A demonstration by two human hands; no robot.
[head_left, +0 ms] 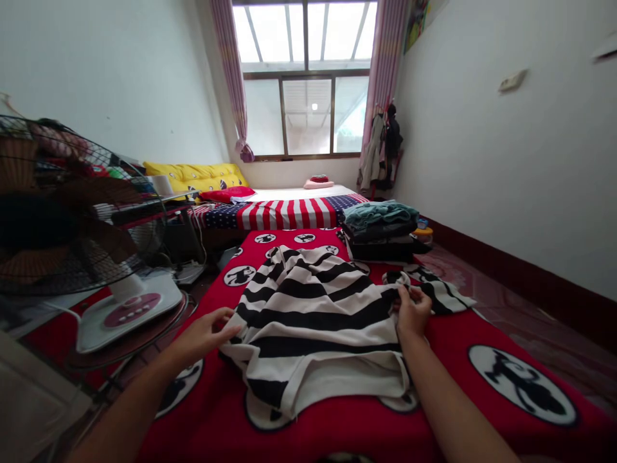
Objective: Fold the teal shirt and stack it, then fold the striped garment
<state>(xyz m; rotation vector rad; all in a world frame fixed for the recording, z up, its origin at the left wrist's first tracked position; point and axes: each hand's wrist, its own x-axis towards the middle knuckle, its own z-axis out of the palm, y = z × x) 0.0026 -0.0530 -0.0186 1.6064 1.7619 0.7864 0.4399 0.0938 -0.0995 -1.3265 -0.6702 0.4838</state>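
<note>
A black-and-white striped shirt point(313, 315) lies spread with soft folds on a red bed cover, its hem facing me and showing the pale inside. At the shirt's left edge is my left hand point(212, 331), thumb and forefinger apart, the fingertips at the cloth. My right hand point(413, 308) pinches the shirt on its right side, near the sleeve. The sleeve stretches away to the right past that hand, over the cover. Part of the cloth at my right fingertips is hidden.
Beyond the shirt stands a stack of folded clothes point(380, 225) on the red cover point(448, 411). To the left are a fan point(130, 302) and a small table with items. A bed with a striped, starred cloth point(289, 214) lies under the window.
</note>
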